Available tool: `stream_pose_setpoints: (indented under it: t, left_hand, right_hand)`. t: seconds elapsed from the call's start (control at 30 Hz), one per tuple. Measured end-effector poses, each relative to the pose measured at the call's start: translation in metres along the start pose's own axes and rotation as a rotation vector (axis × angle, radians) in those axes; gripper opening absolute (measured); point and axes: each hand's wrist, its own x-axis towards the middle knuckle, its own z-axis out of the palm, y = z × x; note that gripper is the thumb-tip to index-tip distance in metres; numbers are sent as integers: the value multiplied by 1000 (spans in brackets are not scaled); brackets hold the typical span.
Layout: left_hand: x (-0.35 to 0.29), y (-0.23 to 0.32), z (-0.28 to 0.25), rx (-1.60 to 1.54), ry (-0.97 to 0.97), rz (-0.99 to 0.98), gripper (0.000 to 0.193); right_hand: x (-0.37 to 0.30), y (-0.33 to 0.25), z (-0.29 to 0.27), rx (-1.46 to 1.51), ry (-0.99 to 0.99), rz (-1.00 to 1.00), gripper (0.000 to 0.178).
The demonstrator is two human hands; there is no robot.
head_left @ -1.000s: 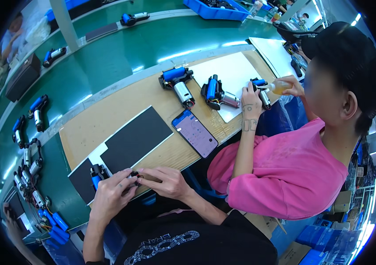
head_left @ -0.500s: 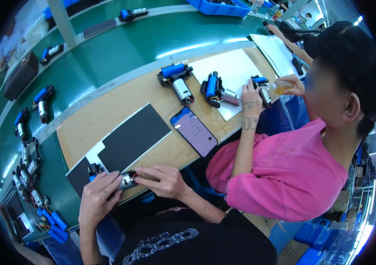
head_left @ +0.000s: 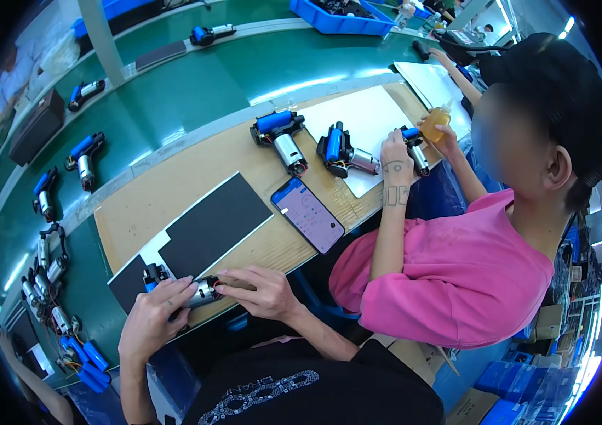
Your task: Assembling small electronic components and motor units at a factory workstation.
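Note:
My left hand [head_left: 151,315] wraps round a motor assembly [head_left: 205,292] with a silver cylindrical motor, a black bracket and a blue cylinder, which lies at the near edge of the board. The palm and fingers hide much of it. My right hand [head_left: 264,292] closes thumb and fingertips at the motor's wired end, where thin red wires show; the exact pinch is small and partly hidden. Beneath the assembly is a black-and-white sheet [head_left: 216,216]. Two similar motor assemblies, one [head_left: 283,142] upright and another [head_left: 343,149] beside it, stand farther right.
A phone [head_left: 308,214] lies on the brown board [head_left: 131,219]. At right, a co-worker in pink holds a motor assembly [head_left: 416,152] and an amber bottle [head_left: 436,124]. More assemblies [head_left: 49,290] are heaped on the green belt [head_left: 173,113] at left. A blue bin [head_left: 343,21] stands far back.
My hands stay almost in place on the motor assembly. Assemblies on the green belt have shifted rightward. The co-worker's bottle is now tilted upright, and an arm has come in at the lower left.

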Motion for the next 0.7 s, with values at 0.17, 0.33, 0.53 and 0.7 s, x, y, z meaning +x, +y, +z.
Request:
stream_pose_setpoints:
  t: [0.17, 0.33, 0.53, 0.7]
  left_hand:
    - [3, -4, -1, -4, -11, 9, 52]
    - [0, 0, -2, 9, -29, -3, 53]
    - [4, 3, -3, 3, -17, 4, 50]
    - [4, 1, 1, -5, 35, 45, 48]
  right_hand:
    - [2, 2, 0, -22, 32, -21, 38]
    - [2, -6, -1, 1, 40, -19, 42]
    - [3, -24, 9, 0, -12, -102, 32]
    - [-11, -25, 29, -69, 44, -122, 31]
